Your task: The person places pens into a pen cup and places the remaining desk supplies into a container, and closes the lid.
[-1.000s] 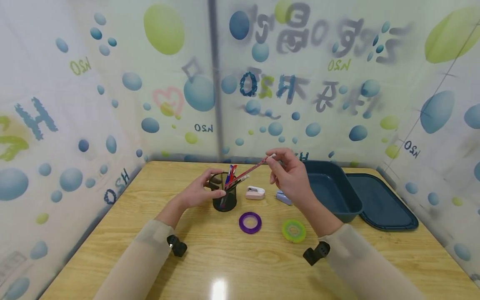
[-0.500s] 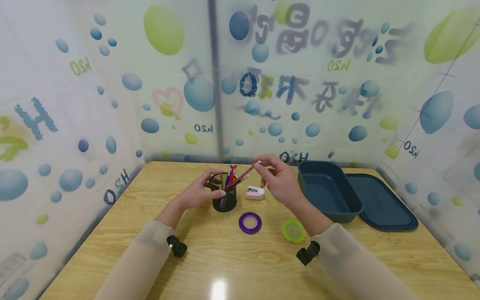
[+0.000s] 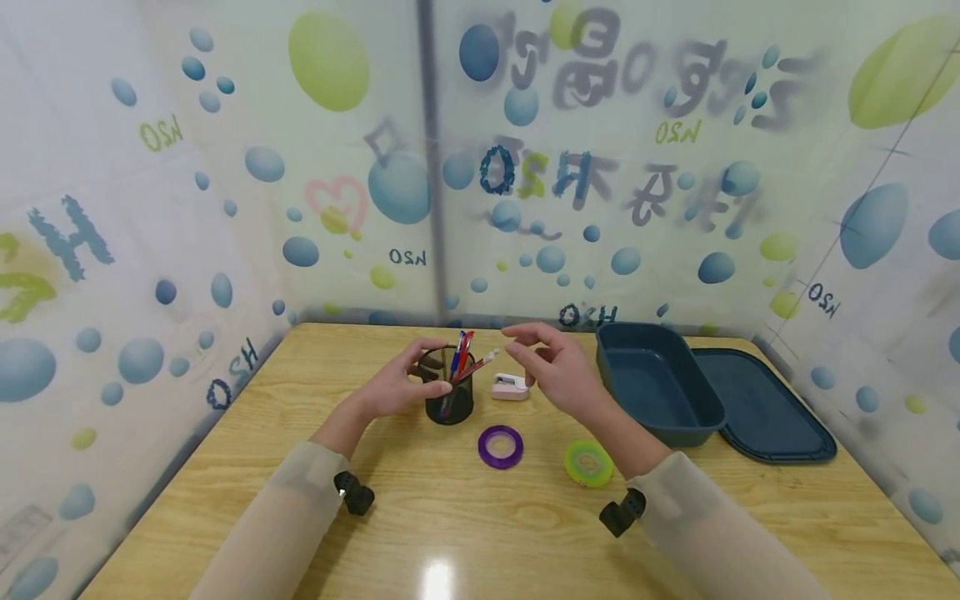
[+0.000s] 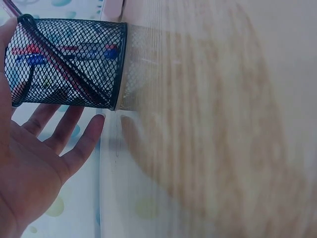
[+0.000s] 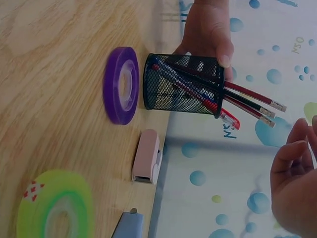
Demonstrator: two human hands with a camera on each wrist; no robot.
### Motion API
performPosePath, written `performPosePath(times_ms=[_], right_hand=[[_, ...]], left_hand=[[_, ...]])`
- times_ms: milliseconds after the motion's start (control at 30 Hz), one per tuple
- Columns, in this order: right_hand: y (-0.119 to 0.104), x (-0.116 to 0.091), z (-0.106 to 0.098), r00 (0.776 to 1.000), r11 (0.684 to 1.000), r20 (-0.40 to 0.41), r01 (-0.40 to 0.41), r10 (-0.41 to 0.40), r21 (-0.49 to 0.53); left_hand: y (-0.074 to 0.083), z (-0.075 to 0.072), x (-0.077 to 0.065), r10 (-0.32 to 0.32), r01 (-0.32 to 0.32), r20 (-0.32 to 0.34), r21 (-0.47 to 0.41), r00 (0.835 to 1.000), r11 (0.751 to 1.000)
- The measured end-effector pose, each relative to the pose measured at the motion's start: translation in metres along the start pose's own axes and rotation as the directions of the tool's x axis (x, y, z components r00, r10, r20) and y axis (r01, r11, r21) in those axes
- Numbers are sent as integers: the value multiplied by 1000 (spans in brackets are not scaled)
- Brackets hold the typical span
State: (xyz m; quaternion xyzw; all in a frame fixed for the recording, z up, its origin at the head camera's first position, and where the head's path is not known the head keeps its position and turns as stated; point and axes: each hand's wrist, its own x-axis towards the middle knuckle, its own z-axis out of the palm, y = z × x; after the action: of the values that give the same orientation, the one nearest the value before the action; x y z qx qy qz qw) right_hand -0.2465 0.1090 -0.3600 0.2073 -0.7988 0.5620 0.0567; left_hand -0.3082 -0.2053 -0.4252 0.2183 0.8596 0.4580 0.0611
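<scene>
A black mesh pen holder (image 3: 448, 408) stands on the table with red and blue pens (image 3: 463, 354) and several eraser-tipped pencils (image 5: 255, 95) leaning in it. My left hand (image 3: 393, 385) grips it near the rim from the left, the thumb on the near side. In the left wrist view, the other fingers of the left hand (image 4: 37, 163) spread behind the mesh. Just right of the pencil ends hovers my right hand (image 3: 558, 371), fingers bent loosely and nothing between them. The right wrist view shows a gap between those fingers (image 5: 290, 156) and the erasers.
A pink and white stapler (image 3: 510, 387) lies right of the holder. Nearer are a purple tape roll (image 3: 486, 457) and a yellow-green tape roll (image 3: 576, 473). A blue-grey object (image 5: 128, 225) lies past the stapler. At right are a dark blue bin (image 3: 693, 429) and its lid (image 3: 765, 408).
My right hand has lowered a red pencil into the pen holder, let it go and drawn slightly back. The left hand has kept its grip on the holder.
</scene>
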Motion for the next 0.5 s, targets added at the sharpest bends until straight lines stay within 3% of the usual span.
performPosePath(times_ms=[300, 500], right_hand=[[10, -17, -21, 998, 998, 7, -65, 65, -13], [16, -31, -41, 996, 996, -7, -92, 92, -19]], left_hand=[[-3, 4, 6, 0, 0, 5, 7, 1000, 1000], [-3, 2, 2, -19, 19, 0, 44, 1000, 999]])
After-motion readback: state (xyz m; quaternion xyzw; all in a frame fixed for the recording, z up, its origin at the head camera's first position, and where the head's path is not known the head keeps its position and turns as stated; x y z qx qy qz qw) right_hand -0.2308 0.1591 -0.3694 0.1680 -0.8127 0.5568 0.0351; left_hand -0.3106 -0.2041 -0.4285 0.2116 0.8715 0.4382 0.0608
